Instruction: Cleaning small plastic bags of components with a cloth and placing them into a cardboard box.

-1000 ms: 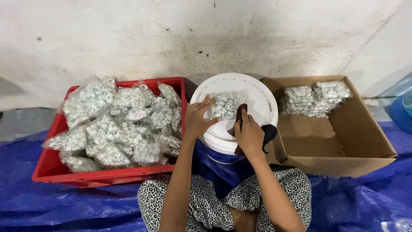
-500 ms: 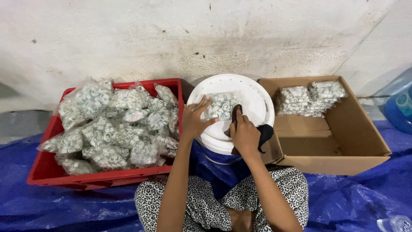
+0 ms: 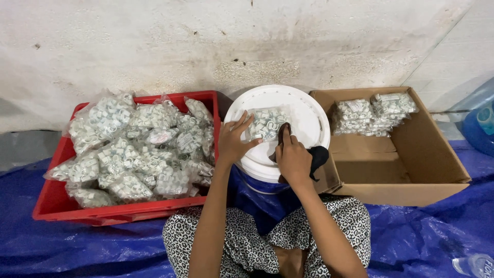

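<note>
A clear plastic bag of small white parts (image 3: 267, 122) lies on the white lid (image 3: 307, 116) of a blue bucket between my knees. My left hand (image 3: 234, 141) holds the bag's near left edge with fingers spread over it. My right hand (image 3: 292, 157) is closed around a dark tool, a black cloth (image 3: 319, 157) hanging beside it, with the tool's tip pressed at the bag's near right edge.
A red crate (image 3: 56, 198) full of similar bags stands at my left. An open cardboard box (image 3: 411, 170) at my right holds several bags at its far end. Blue tarp (image 3: 77, 247) covers the floor; a blue water jug (image 3: 481, 123) sits far right.
Both hands have stayed on the bag and lid, with only slight finger shifts. The view has drifted a little.
</note>
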